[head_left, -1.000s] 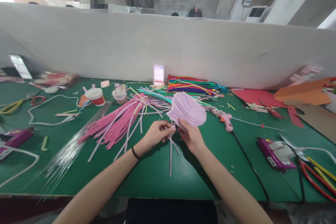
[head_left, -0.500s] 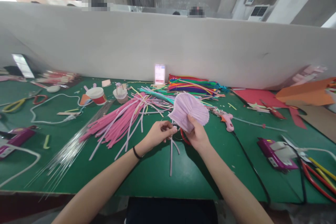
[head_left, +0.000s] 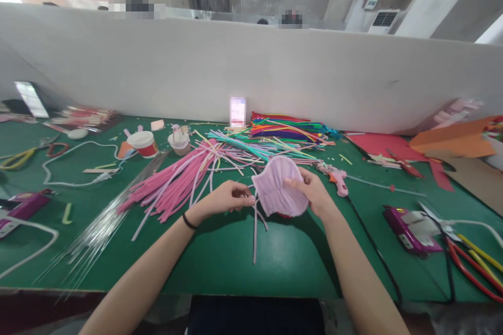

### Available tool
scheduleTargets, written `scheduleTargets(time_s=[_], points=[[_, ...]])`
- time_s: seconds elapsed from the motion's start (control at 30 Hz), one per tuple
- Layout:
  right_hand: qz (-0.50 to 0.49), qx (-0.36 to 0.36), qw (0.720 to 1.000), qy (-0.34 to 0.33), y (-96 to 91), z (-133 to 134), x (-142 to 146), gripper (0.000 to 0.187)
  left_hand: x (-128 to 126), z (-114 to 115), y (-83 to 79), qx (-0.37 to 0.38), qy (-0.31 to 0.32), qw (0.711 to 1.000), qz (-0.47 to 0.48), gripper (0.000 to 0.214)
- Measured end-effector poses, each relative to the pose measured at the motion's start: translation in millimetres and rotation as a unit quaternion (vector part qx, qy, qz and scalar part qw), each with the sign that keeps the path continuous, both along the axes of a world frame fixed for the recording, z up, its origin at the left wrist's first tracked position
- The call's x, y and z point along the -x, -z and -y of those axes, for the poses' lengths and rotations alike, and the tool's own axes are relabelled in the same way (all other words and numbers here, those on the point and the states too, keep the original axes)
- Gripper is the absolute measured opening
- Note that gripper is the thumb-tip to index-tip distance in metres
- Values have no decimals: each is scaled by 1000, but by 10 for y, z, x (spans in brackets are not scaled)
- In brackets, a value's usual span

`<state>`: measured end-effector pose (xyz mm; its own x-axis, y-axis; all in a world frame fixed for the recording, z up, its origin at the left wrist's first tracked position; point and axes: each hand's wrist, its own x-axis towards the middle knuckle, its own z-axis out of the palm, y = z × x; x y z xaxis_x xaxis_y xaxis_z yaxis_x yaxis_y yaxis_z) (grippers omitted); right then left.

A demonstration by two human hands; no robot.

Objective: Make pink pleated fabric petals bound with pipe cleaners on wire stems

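Note:
My right hand (head_left: 314, 192) grips a lilac fan-shaped piece made of pipe cleaners (head_left: 280, 187) by its right side, thumb on the front. My left hand (head_left: 230, 198) is closed in a pinch beside the piece's left edge; whatever lies between its fingertips is too small to tell. Below that pinch, loose lilac pipe cleaners (head_left: 255, 241) lie on the green table. A red object (head_left: 286, 215) peeks out from under the fan, mostly hidden. To the left spreads a bundle of pink pipe cleaners (head_left: 173, 188).
A pink glue gun (head_left: 338, 180) lies on the right with its black cord, near a purple power strip (head_left: 411, 233) and red-handled pliers (head_left: 467, 267). Clear thin rods (head_left: 98, 227), a paper cup (head_left: 143, 144) and a phone (head_left: 238, 111) stand or lie around. Coloured pipe cleaners (head_left: 286, 128) are at the back.
My right hand has turned the lilac fan and moved it lower, with the hand now at its right side. My left hand has shifted slightly left, its fingers straighter.

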<state>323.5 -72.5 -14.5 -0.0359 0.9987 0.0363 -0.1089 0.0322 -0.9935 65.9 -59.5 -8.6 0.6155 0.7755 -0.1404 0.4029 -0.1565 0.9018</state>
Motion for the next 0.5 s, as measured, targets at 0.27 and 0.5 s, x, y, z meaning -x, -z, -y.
scheduleTargets(time_s=[0.27, 0.5], points=[[174, -7, 979, -110, 18, 51, 74, 72, 57, -50, 22, -13, 47, 998, -31, 38], [190, -10, 977, -100, 55, 18, 75, 65, 43, -72, 51, -5, 27, 999, -19, 38]])
